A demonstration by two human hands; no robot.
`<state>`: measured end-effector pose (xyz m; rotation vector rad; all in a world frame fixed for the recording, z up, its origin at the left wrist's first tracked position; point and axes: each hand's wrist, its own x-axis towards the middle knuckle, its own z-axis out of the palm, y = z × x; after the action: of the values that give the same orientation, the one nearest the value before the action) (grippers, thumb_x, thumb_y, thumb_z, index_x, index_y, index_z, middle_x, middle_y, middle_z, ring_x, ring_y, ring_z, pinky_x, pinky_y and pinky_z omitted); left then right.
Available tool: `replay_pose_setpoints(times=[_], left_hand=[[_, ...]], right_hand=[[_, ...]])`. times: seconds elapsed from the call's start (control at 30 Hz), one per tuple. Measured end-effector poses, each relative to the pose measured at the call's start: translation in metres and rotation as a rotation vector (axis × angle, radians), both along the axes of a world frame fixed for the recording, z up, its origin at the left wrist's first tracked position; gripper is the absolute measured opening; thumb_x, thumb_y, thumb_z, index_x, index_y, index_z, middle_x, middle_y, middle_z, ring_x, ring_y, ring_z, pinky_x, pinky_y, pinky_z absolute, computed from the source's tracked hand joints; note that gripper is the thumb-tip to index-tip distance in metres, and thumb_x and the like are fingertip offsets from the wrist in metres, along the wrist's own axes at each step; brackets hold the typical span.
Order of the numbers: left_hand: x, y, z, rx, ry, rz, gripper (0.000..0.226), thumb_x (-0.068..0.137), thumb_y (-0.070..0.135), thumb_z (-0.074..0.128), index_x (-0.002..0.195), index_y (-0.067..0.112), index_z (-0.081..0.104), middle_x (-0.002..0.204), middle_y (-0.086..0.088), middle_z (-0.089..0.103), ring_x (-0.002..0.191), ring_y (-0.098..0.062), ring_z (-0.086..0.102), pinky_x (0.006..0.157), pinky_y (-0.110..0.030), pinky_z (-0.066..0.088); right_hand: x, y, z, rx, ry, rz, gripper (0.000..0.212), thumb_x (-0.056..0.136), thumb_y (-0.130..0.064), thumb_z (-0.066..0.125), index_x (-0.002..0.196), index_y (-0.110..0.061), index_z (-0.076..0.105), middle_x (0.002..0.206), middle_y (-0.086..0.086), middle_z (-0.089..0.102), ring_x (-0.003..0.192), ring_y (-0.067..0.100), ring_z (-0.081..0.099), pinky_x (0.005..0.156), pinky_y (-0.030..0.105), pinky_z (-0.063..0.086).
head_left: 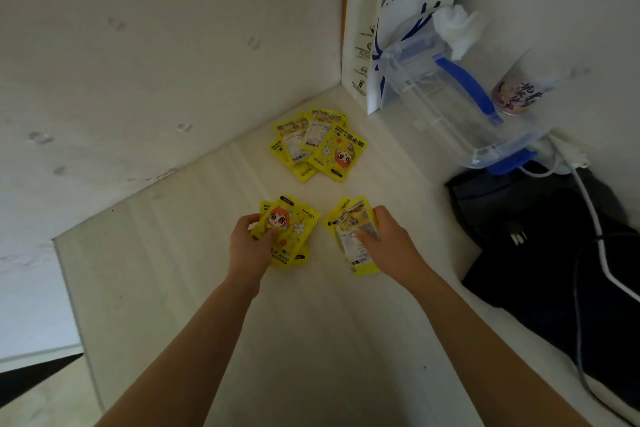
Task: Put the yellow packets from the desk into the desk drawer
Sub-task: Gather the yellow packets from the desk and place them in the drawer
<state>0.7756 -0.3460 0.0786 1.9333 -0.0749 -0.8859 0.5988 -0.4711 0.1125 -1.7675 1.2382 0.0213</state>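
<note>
Several yellow packets (pixel 318 144) lie in an overlapping pile on the white desk (pixel 311 322), near the back wall. My left hand (pixel 251 246) grips a small stack of yellow packets (pixel 294 229) with a cartoon face on top, just above the desk. My right hand (pixel 391 239) holds another small stack of yellow packets (pixel 353 236), label side up. The two stacks sit side by side in front of the pile. No drawer is in view.
A white coffee paper bag (pixel 408 10) stands in the back corner. A clear plastic container with blue clips (pixel 460 104) lies tilted beside a printed cup (pixel 516 94). A black bag (pixel 554 253) with white cables fills the right side. The desk's left edge (pixel 69 288) drops off.
</note>
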Motion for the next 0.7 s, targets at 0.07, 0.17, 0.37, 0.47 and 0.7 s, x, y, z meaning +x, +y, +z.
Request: replay_pose_setpoints(times=[0.07,0.17,0.37,0.47,0.7], left_hand=[[-0.011,0.011,0.005,-0.033,0.028,0.020,0.029,0.088,0.010,0.066,0.114,0.019,0.055,0.096,-0.005,0.067,0.069,-0.017,0.069,0.063,-0.038,0.059],[-0.028,0.029,0.010,-0.053,0.060,0.014,0.031,0.088,0.010,0.066,0.116,0.018,0.055,0.096,-0.006,0.068,0.075,-0.020,0.070,0.072,-0.045,0.059],[-0.049,0.069,0.013,-0.068,0.055,-0.051,0.032,0.088,0.011,0.067,0.116,0.021,0.056,0.096,-0.004,0.067,0.075,-0.017,0.068,0.063,-0.035,0.057],[-0.051,0.094,0.011,-0.085,0.051,-0.110,0.031,0.087,0.010,0.067,0.115,0.022,0.057,0.099,-0.008,0.067,0.072,-0.016,0.067,0.061,-0.033,0.055],[-0.039,0.153,0.011,-0.130,0.067,-0.292,0.032,0.088,0.013,0.067,0.113,0.027,0.055,0.106,-0.007,0.067,0.083,-0.022,0.071,0.068,-0.039,0.059]], right_hand=[[-0.011,0.017,0.008,0.042,-0.036,-0.062,0.017,0.096,-0.021,0.054,0.107,-0.009,0.048,0.104,0.004,0.060,0.093,0.022,0.059,0.073,0.034,0.050],[-0.027,0.044,0.015,0.072,-0.059,-0.130,0.016,0.096,-0.020,0.054,0.107,-0.009,0.050,0.104,0.005,0.060,0.095,0.022,0.060,0.078,0.038,0.053],[-0.045,0.105,0.017,0.062,-0.027,-0.305,0.020,0.094,-0.022,0.055,0.106,-0.007,0.049,0.104,0.010,0.062,0.095,0.027,0.061,0.084,0.049,0.053],[-0.049,0.138,0.016,0.062,-0.022,-0.416,0.020,0.094,-0.022,0.056,0.105,-0.007,0.049,0.100,0.009,0.062,0.092,0.026,0.062,0.082,0.047,0.054],[-0.046,0.230,0.014,0.060,-0.076,-0.690,0.018,0.092,-0.022,0.058,0.104,-0.009,0.053,0.102,0.009,0.063,0.094,0.027,0.062,0.083,0.047,0.054]])
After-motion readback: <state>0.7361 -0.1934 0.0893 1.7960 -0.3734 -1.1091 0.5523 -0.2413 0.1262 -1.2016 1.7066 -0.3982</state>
